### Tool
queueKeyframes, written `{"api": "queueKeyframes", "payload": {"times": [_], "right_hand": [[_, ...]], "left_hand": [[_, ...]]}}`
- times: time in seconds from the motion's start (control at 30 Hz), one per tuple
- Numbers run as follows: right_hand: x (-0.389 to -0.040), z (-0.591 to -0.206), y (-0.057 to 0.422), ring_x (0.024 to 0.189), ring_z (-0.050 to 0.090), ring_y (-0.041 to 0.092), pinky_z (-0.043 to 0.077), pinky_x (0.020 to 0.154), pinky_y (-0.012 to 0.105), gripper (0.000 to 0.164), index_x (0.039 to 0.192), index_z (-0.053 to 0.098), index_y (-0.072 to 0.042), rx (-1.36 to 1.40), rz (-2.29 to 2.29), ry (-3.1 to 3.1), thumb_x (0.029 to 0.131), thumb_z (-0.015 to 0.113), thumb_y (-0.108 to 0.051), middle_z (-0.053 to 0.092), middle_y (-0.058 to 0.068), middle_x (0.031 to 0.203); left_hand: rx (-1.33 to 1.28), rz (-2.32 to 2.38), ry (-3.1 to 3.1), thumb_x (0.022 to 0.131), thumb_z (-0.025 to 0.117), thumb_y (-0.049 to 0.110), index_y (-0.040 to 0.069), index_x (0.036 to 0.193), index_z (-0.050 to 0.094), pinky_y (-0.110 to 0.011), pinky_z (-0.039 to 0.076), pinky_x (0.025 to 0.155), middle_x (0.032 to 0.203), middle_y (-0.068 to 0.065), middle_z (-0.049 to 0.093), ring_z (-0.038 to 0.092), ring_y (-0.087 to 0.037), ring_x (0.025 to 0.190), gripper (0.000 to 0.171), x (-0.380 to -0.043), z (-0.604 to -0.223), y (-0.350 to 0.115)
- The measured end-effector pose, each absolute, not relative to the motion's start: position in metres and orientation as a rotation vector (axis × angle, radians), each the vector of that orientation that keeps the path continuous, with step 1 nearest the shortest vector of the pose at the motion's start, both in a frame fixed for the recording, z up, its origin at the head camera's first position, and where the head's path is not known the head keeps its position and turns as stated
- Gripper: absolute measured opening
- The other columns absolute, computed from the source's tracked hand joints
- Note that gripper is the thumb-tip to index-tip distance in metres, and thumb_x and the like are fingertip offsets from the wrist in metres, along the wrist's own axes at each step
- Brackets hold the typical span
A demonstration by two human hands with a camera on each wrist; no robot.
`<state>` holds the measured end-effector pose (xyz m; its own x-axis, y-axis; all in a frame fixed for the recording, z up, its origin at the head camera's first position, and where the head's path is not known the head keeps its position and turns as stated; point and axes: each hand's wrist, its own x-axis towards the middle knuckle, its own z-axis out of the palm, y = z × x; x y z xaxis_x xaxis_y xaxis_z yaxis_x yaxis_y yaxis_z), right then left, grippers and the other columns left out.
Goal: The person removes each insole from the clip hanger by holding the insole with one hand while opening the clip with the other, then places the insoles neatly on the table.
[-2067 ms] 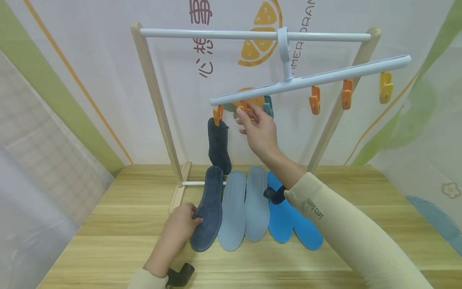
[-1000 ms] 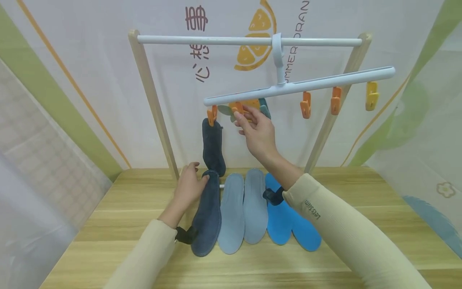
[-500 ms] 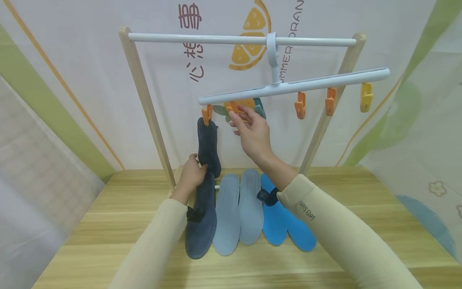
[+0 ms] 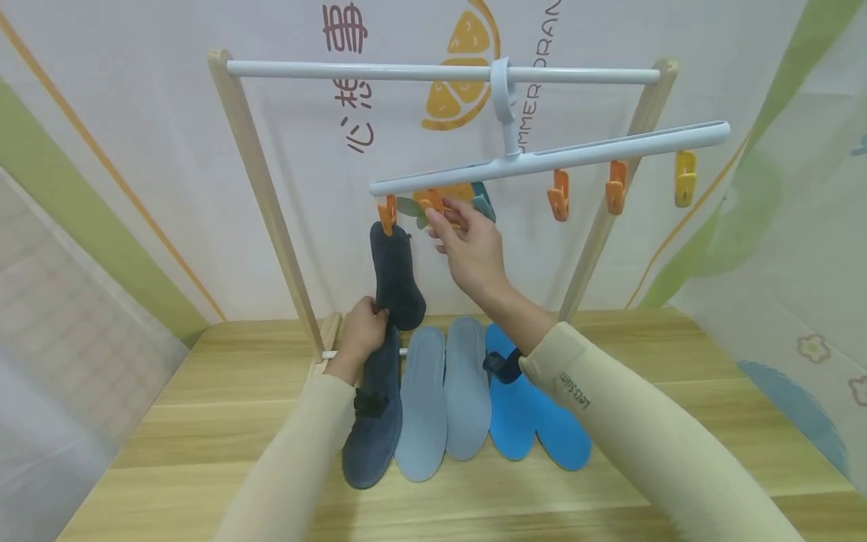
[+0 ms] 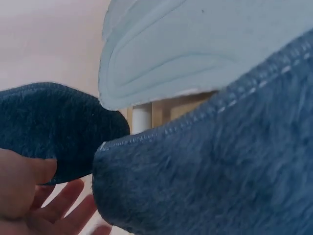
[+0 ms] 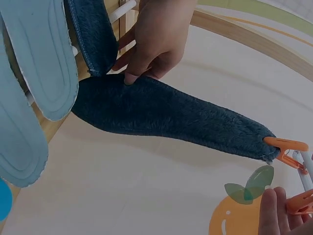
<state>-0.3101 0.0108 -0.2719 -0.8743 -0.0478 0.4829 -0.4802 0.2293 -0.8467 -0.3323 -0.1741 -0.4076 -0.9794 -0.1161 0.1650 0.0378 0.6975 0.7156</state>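
A dark navy fuzzy insole hangs by one end from an orange clip at the hanger's left end. My left hand pinches the edge of its lower part; in the right wrist view the thumb lies over the insole with the fingers behind. Higher up, my right hand pinches a second orange clip between thumb and fingers. The white hanger tilts, its left end lower. A second navy insole lies below, partly under the left wrist.
Two grey-blue insoles and two bright blue insoles lie in a row on the wooden table. The hanger hooks over the white rod of a wooden-legged rack. More orange clips, a yellow clip and a teal clip hang along it.
My left hand has moved up from the navy insole on the table to the hanging one and taken its edge, swinging its lower end slightly right. My right hand keeps its clip.
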Motion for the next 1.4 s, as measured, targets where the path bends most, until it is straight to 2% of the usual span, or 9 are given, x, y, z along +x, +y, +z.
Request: {"api": "queueKeyframes", "payload": {"times": [0.17,0.27,0.53,0.63,0.77,0.87,1.03,1.13,1.4], "right_hand": [[-0.308,-0.273,0.01,0.099,0.068,0.017,0.058,0.08,0.028,0.051,0.136,0.052,-0.015,0.495,1.675,-2.168,0.093,0.06,-0.04,0.065,0.004,0.123],[-0.307,-0.274,0.01,0.099,0.068,0.018,0.058,0.082,0.03,0.049,0.135,0.052,-0.015,0.492,1.677,-2.179,0.093,0.06,-0.039,0.065,0.004,0.123],[-0.303,-0.277,0.012,0.099,0.068,0.018,0.058,0.08,0.027,0.048,0.136,0.052,-0.013,0.5,1.68,-2.211,0.095,0.058,-0.037,0.065,0.003,0.123],[-0.3,-0.277,0.012,0.1,0.068,0.021,0.058,0.08,0.027,0.046,0.135,0.052,-0.012,0.52,1.673,-2.224,0.096,0.057,-0.036,0.065,0.005,0.123],[-0.296,-0.277,0.01,0.101,0.068,0.02,0.058,0.083,0.032,0.047,0.135,0.052,-0.012,0.548,1.665,-2.245,0.096,0.057,-0.037,0.066,0.006,0.121],[-0.293,-0.278,0.009,0.101,0.068,0.015,0.057,0.085,0.032,0.049,0.136,0.051,-0.012,0.59,1.632,-2.267,0.095,0.058,-0.037,0.066,0.004,0.121],[-0.286,-0.275,0.006,0.107,0.064,0.009,0.055,0.088,0.028,0.048,0.136,0.052,-0.017,0.657,1.515,-2.302,0.094,0.06,-0.039,0.065,-0.003,0.123],[-0.283,-0.273,0.004,0.111,0.062,0.009,0.053,0.092,0.029,0.047,0.135,0.052,-0.018,0.701,1.476,-2.296,0.093,0.06,-0.038,0.063,-0.004,0.126],[-0.277,-0.27,-0.002,0.128,0.051,0.011,0.047,0.103,0.031,0.051,0.14,0.046,-0.013,0.786,1.513,-2.309,0.095,0.06,-0.034,0.051,0.0,0.142]], "left_hand": [[0.104,-1.157,-2.671,0.099,0.046,0.014,-0.005,0.105,0.052,-0.046,0.05,0.081,0.112,-0.026,0.06,0.059,-0.038,0.101,0.021,-0.327,-0.402,-0.173],[0.123,-1.165,-2.65,0.099,0.047,0.016,-0.005,0.11,0.053,-0.045,0.051,0.083,0.119,-0.025,0.06,0.06,-0.037,0.105,0.025,-0.324,-0.4,-0.175],[0.127,-1.268,-2.552,0.1,0.048,0.018,-0.002,0.116,0.054,-0.042,0.053,0.081,0.113,-0.021,0.064,0.063,-0.032,0.101,0.027,-0.319,-0.392,-0.176],[0.103,-1.256,-2.532,0.099,0.05,0.018,-0.002,0.116,0.056,-0.035,0.051,0.069,0.103,-0.018,0.065,0.063,-0.027,0.083,0.026,-0.316,-0.389,-0.175],[0.059,-1.247,-2.527,0.099,0.05,0.018,-0.001,0.114,0.057,-0.026,0.042,0.052,0.09,-0.015,0.063,0.051,-0.016,0.06,0.025,-0.308,-0.386,-0.173],[0.027,-1.26,-2.515,0.099,0.05,0.017,0.0,0.114,0.058,-0.024,0.042,0.051,0.088,-0.016,0.064,0.052,-0.015,0.061,0.024,-0.303,-0.386,-0.172],[-0.011,-1.304,-2.492,0.099,0.05,0.013,-0.001,0.113,0.059,-0.028,0.05,0.058,0.096,-0.019,0.066,0.063,-0.025,0.076,0.022,-0.294,-0.39,-0.171],[-0.025,-1.332,-2.483,0.099,0.05,0.012,-0.001,0.114,0.058,-0.029,0.052,0.06,0.099,-0.019,0.066,0.065,-0.027,0.08,0.022,-0.288,-0.393,-0.171],[-0.124,-1.362,-2.445,0.097,0.052,0.006,-0.003,0.115,0.059,-0.023,0.046,0.053,0.091,-0.018,0.068,0.058,-0.018,0.065,0.021,-0.269,-0.406,-0.171]]}}
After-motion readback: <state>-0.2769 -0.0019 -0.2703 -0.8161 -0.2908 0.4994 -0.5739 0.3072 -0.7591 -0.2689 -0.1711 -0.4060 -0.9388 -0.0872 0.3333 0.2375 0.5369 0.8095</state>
